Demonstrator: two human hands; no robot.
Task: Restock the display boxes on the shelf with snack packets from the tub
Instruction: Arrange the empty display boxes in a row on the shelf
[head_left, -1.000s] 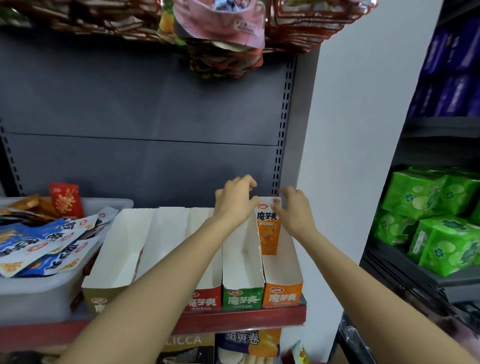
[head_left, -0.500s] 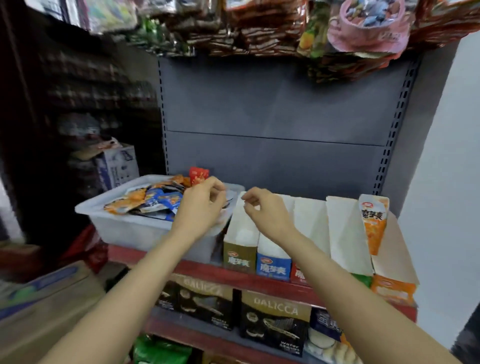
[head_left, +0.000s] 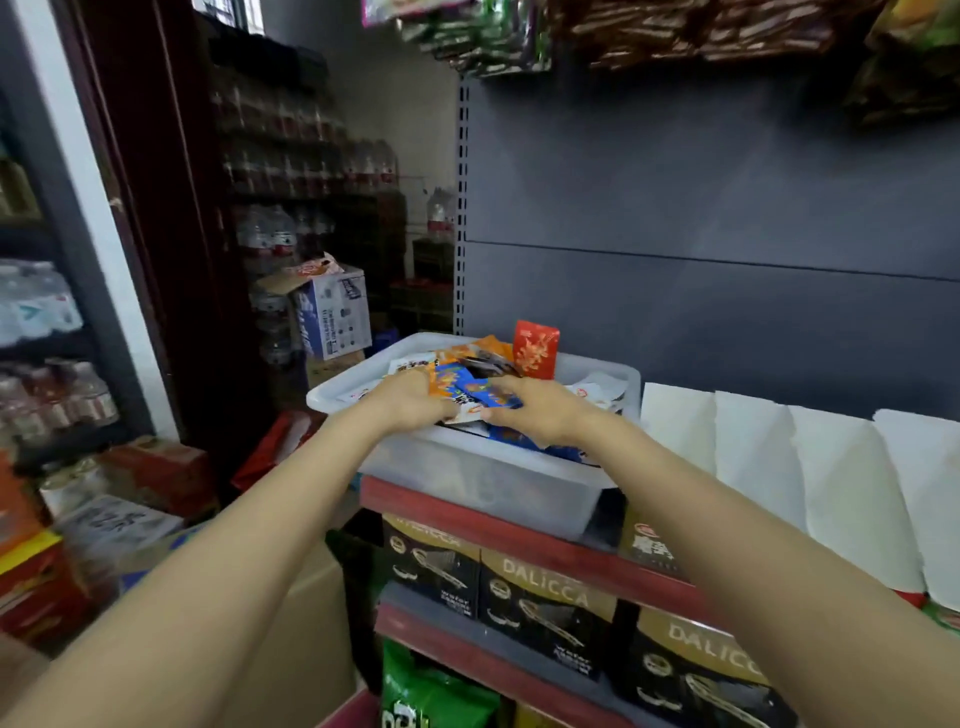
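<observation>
Snack packets (head_left: 467, 384): a loose heap in the clear plastic tub (head_left: 483, 473), which sits at the left end of the red-edged shelf (head_left: 519, 530). Too jumbled to count; colours seen are blue, orange, white and one red packet (head_left: 536, 349) standing upright at the back of the tub. Print on the packets too blurred to read.

Head view, two hands, both inside the tub. Left hand (head_left: 410, 402) lies on the heap with its fingers curled down onto an orange and blue packet; grip looks closed on packets, though exactly which one I cannot tell. Right hand (head_left: 540, 410) is just beside it, thumb and fingers pinching a blue packet (head_left: 493, 397) at its edge. The two hands nearly touch.

Display boxes (head_left: 810, 467): four white inner walls counted to the right of the tub, standing side by side on the same shelf, running off the right edge. One brown box front (head_left: 649, 545) shows below the right forearm, with a red logo and Chinese characters, partly hidden.

Shelf below: three black and gold cartons (head_left: 545, 603), the middle and right ones reading "DALICCA"; smaller print not legible. Under them, a green bag (head_left: 431, 691).

Hanging overhead: snack bags (head_left: 675, 26), blurred. Off to the left, stacked bottled drinks (head_left: 291, 156) and a blue and white cardboard carton (head_left: 332, 312).
</observation>
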